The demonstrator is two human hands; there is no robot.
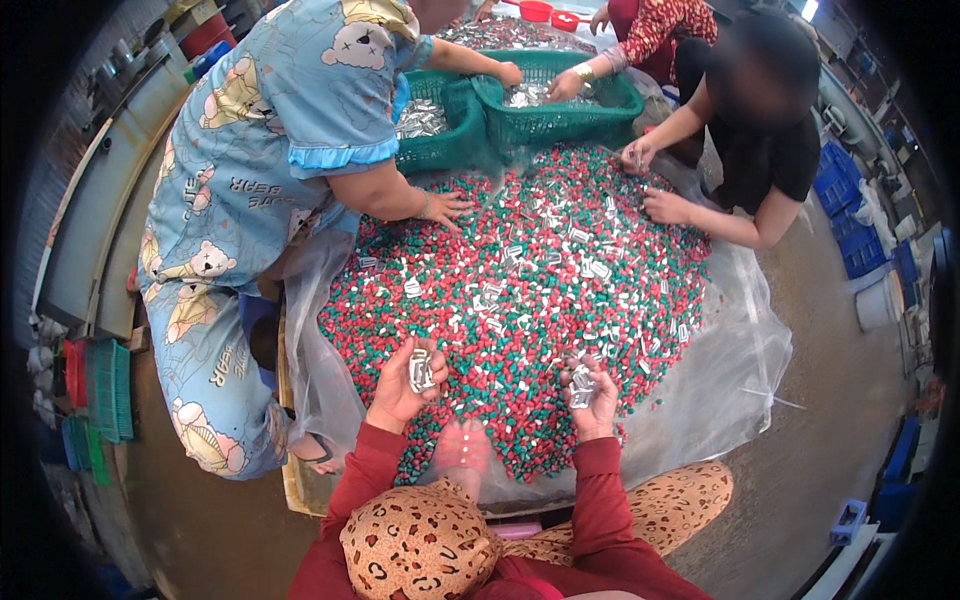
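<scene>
A wide heap of small red, green and white pellets (500, 400) spreads before me, with shiny flat metal pieces (595, 268) strewn through it. Over its near left part, my left hand (393, 393) is closed round several small slotted metal pieces (421, 370). My right hand (602, 405), over the near right part, also has its fingers curled round a few silvery metal pieces (581, 387). Both hands are a little above the pellets, palms partly turned up. The exact shape of the pieces is too small to tell.
Clear plastic sheeting (735, 350) lies under the heap. Two green baskets (570, 128) with metal pieces stand at the far side. A person in blue patterned clothes (250, 130) leans in from the left; another in black (765, 150) works at right. Blue crates (850, 225) stand farther right.
</scene>
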